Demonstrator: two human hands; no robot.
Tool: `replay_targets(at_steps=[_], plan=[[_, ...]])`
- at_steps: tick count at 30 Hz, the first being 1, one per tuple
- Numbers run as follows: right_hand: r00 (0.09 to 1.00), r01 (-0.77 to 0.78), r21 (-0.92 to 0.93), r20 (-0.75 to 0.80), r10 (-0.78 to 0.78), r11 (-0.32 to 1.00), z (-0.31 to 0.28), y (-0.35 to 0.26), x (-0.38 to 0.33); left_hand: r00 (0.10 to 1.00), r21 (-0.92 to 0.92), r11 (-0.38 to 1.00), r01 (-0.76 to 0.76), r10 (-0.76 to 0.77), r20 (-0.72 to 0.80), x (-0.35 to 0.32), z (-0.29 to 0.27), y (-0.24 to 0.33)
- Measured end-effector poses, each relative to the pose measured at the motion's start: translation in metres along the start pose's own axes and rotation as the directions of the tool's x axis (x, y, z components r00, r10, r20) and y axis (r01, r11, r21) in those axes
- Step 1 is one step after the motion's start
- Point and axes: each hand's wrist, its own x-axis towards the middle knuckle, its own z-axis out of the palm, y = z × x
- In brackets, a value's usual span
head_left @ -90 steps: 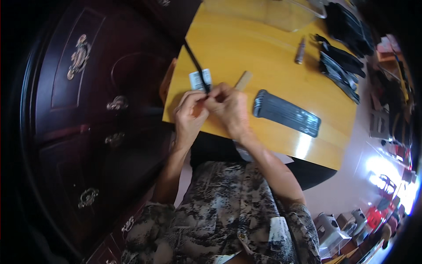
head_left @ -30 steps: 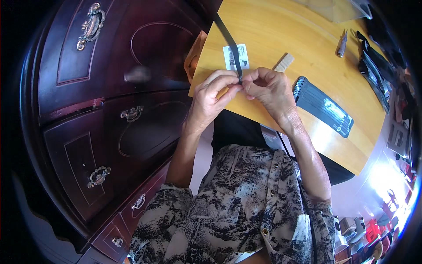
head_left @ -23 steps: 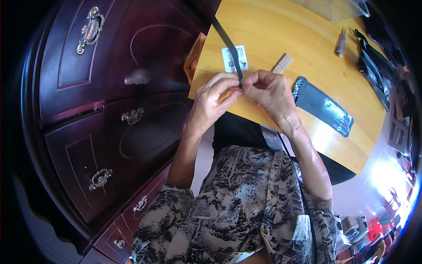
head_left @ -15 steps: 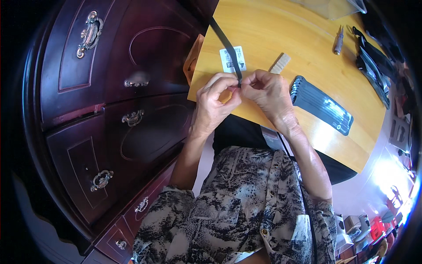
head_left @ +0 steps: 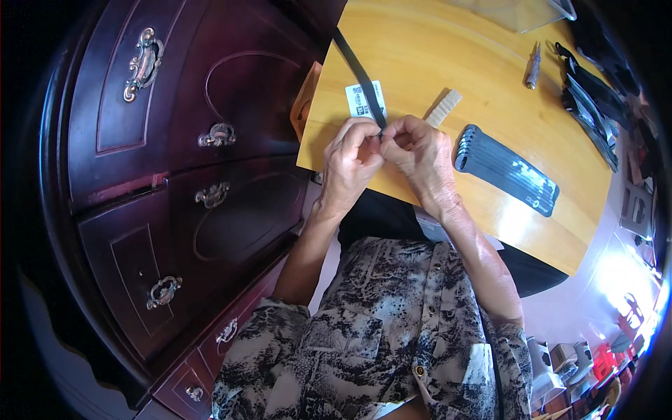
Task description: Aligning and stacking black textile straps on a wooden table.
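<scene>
A long black strap (head_left: 361, 73) runs from the table's far left edge down to my fingers. Its near end is pinched by my left hand (head_left: 348, 162), thumb against bent fingers. My right hand (head_left: 420, 157) is closed in a pinch right beside it at the same strap end, and the fingertips of both hands almost meet. The very tip is hidden between the fingers. Beneath the strap lies a white printed card (head_left: 378, 93). Beyond my right hand sits a small beige ridged strip (head_left: 444, 108). To the right is a fanned stack of flat black strips (head_left: 505, 171) with rounded ends.
The yellow wooden table (head_left: 420, 49) also bears a small pointed tool (head_left: 534, 66), black plastic-wrapped items (head_left: 591, 105) and a clear plastic container (head_left: 525, 14). A dark red cabinet (head_left: 182, 164) with ornate handles stands close on the left. Stools and other items (head_left: 574, 364) are at lower right.
My view has shifted slightly, so the table things sit a little differently. Both hands stay pinched at the strap end, the right one tilted slightly closer to the left.
</scene>
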Motion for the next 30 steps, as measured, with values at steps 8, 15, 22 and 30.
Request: replay_targets(at_steps=[8, 15, 22, 30], plan=[[0.993, -0.063, 0.235, 0.107, 0.039, 0.97, -0.003, -0.009, 0.006, 0.973, -0.318, 0.926, 0.204, -0.228, -0.043, -0.001, -0.012, 0.004], [0.996, -0.045, 0.167, 0.083, 0.032, 0.985, -0.009, -0.021, 0.007, 0.991, 0.039, 0.999, -0.013, 0.018, -0.134, 0.009, -0.009, 0.014], [0.993, 0.082, -0.031, 0.09, -0.079, 0.996, -0.013, -0.021, 0.008, 0.985, 0.091, 0.991, -0.095, 0.107, -0.137, 0.008, -0.005, 0.018], [0.986, 0.115, -0.151, 0.135, -0.095, 0.982, -0.016, -0.028, 0.007, 0.987, 0.075, 0.99, -0.116, 0.123, -0.105, 0.009, -0.008, 0.017]])
